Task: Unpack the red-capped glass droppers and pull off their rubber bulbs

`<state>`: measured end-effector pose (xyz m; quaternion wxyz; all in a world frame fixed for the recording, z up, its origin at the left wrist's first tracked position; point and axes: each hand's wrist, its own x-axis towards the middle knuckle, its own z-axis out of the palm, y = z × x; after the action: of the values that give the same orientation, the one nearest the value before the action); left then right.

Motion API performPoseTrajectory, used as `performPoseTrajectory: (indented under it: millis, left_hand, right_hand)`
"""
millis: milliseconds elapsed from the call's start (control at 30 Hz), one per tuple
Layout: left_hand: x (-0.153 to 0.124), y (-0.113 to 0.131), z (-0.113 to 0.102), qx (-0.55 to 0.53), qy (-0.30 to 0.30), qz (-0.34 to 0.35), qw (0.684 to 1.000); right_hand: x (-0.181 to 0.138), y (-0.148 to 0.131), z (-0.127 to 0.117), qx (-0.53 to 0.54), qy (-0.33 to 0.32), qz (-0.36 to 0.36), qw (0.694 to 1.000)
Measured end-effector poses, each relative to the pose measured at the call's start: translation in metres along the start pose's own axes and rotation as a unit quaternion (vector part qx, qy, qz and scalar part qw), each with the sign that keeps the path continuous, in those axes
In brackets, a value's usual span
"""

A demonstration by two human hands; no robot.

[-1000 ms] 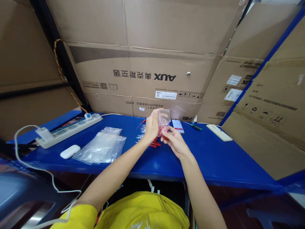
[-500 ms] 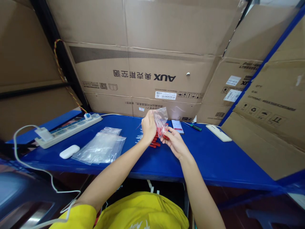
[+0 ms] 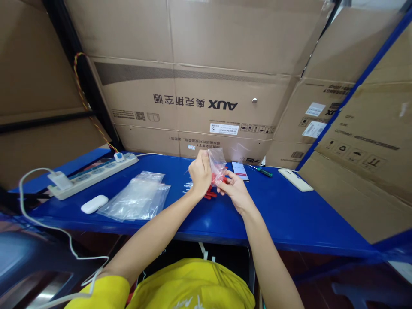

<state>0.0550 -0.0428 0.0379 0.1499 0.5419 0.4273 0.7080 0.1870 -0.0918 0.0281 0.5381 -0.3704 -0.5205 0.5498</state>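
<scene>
A clear plastic bag (image 3: 216, 158) is held up over the middle of the blue table. My left hand (image 3: 201, 172) is closed on the bag's upper left side. My right hand (image 3: 234, 189) pinches its lower right part, where red pieces show through or behind the film. Under and beside my hands lie several red-handled tools (image 3: 210, 194) with thin metallic ends pointing left; my left hand covers part of them, and their exact kind cannot be made out. A stack of flat clear plastic bags (image 3: 138, 197) rests left of my left forearm.
A white power strip (image 3: 96, 174) with plugs and a white case (image 3: 94, 204) are at the left. Behind my right hand are a phone (image 3: 240, 171), a green-handled screwdriver (image 3: 264, 171) and a white slab-like device (image 3: 295, 179). Cardboard panels (image 3: 193, 81) wall the blue table (image 3: 289, 219).
My left hand has shifted very slightly left and down. The bag's upper edge has changed shape a little, while both hands keep hold of it.
</scene>
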Motion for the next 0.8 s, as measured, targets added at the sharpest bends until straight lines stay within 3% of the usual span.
performPoseTrajectory:
  millis: [167, 533, 800]
  left_hand:
    - [0.0008, -0.0010, 0.0006, -0.010, 0.011, -0.016, 1.000]
    - [-0.0032, -0.0013, 0.0021, -0.001, -0.052, -0.025, 0.998]
    - [-0.0031, -0.0038, -0.0013, 0.059, -0.012, 0.040, 0.997]
  right_hand:
    - [0.0013, 0.0023, -0.0006, -0.048, -0.024, -0.004, 0.999]
    - [-0.0002, 0.0009, -0.0014, -0.003, -0.027, 0.002, 1.000]
    - [-0.0011, 0.0004, 0.0001, -0.040, -0.047, -0.022, 0.998]
